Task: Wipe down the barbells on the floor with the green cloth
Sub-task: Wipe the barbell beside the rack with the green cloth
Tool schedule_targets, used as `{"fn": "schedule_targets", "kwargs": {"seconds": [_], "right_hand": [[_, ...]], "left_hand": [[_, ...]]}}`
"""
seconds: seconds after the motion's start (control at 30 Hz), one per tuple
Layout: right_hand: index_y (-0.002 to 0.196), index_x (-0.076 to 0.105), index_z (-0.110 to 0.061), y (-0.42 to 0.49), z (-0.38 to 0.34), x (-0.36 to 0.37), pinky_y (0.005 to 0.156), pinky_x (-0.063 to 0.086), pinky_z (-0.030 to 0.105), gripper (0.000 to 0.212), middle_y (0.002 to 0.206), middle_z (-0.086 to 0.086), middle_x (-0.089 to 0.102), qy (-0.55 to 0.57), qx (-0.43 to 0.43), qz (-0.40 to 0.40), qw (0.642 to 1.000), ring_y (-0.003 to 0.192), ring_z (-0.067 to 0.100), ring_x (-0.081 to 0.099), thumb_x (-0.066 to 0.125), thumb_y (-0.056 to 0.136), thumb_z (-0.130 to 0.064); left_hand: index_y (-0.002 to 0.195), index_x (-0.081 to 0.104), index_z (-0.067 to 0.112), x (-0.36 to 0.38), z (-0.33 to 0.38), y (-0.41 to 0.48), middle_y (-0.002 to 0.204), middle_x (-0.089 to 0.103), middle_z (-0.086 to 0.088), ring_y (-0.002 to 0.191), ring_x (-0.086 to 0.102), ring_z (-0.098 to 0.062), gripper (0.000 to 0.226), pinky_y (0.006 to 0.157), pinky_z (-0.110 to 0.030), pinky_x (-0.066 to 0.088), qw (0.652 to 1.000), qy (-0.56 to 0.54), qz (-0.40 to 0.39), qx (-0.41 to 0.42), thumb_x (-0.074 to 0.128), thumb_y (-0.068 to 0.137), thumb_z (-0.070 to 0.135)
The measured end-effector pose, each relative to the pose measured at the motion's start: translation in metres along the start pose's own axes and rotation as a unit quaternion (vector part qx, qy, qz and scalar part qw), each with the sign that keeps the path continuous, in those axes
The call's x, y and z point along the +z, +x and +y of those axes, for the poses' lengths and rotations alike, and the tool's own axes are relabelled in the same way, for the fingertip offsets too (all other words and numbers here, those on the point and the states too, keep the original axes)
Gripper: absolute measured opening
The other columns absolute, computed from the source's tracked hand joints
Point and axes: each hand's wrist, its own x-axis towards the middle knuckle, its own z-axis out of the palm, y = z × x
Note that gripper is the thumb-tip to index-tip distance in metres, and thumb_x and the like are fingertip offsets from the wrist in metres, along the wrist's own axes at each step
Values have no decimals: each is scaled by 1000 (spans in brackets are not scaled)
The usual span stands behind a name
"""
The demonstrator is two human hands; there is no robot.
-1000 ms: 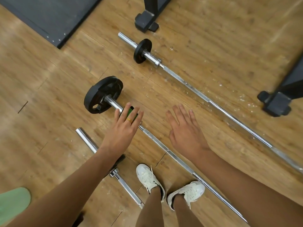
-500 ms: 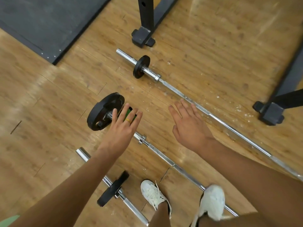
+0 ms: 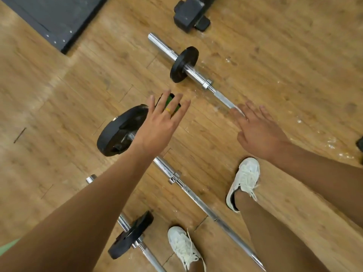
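Three chrome barbells lie diagonally on the wooden floor: the far barbell (image 3: 165,49) with a small black plate, the middle barbell (image 3: 196,197) with a larger black plate (image 3: 117,132), and the near barbell (image 3: 145,250). My left hand (image 3: 157,126) hovers palm down past the larger plate. Its fingers are straight, and a green cloth (image 3: 170,100) shows between them, held under the hand; the thumb is hidden. My right hand (image 3: 257,130) is empty with fingers spread, its fingertips over the far barbell's thin shaft.
A black rack foot (image 3: 188,14) stands just beyond the far barbell's end, and another (image 3: 360,143) is at the right edge. A dark mat (image 3: 57,16) covers the top left. My white shoes (image 3: 245,177) (image 3: 182,246) straddle the middle barbell.
I have moved forward: one foot now stands beyond the middle barbell. Both hands moved toward the far barbell, the left carrying the cloth off the middle bar and past the plate.
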Motion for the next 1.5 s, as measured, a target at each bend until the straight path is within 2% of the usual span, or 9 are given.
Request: {"fn": "schedule_targets", "kwargs": {"seconds": [0.23,0.37,0.67,0.77,0.87,1.03,1.23,1.4,1.5], "right_hand": [[156,24,-12,8,36,7,125,5,48,69,160,14,27,55,15,2,998,154,31,10,51,93,-17],[156,23,-11,18,55,-4,124,5,47,68,161,13,25,73,18,6,997,154,29,8,49,94,-20],[157,20,-11,48,79,-24,124,12,44,65,162,11,26,162,33,-2,986,153,28,14,44,97,-18],[157,21,-9,57,70,-21,123,14,46,66,160,14,29,173,36,9,984,152,30,18,46,96,-17],[157,19,-10,70,56,-13,124,13,47,68,160,15,28,184,35,23,982,152,31,17,46,96,-18],[158,16,-12,96,41,2,125,8,46,70,163,13,23,214,44,49,975,153,29,13,48,96,-17],[156,20,-11,157,34,34,125,10,47,66,161,14,26,225,79,66,969,152,30,15,47,96,-17],[156,19,-13,249,13,64,125,12,47,63,161,15,24,247,108,55,961,152,31,13,46,99,-16],[158,14,-14,305,1,85,125,10,46,67,165,14,13,259,115,59,957,154,29,6,47,100,-15]], "left_hand": [[162,5,18,7,-6,25,168,7,-12,155,-5,-37,95,121,-61,2,998,-20,-19,-52,55,88,-13],[162,9,17,-5,-8,38,169,3,-13,154,-6,-38,97,120,-61,-1,996,-30,-47,-65,61,86,-13],[160,-8,21,-33,-4,91,169,-8,-11,154,-14,-37,101,122,-58,-5,994,43,-97,11,62,91,-2],[161,6,17,-39,-7,114,169,2,-14,154,-5,-40,100,120,-58,-4,993,46,-76,84,62,84,-13],[162,8,17,-38,-12,136,169,3,-14,154,-3,-39,99,120,-56,-5,987,71,-69,126,61,84,-11],[161,15,15,-22,-22,168,169,10,-13,154,4,-40,93,123,-63,5,990,77,-64,101,52,83,-19],[160,19,12,22,-73,223,169,12,-11,154,6,-37,78,123,-60,4,995,43,-82,33,38,90,-17],[160,19,9,63,-150,297,168,15,-12,155,6,-35,82,124,-55,3,997,38,-40,48,40,87,-21],[160,18,7,87,-194,334,168,15,-11,155,7,-33,80,125,-50,2,996,43,-20,76,39,87,-22]]}}
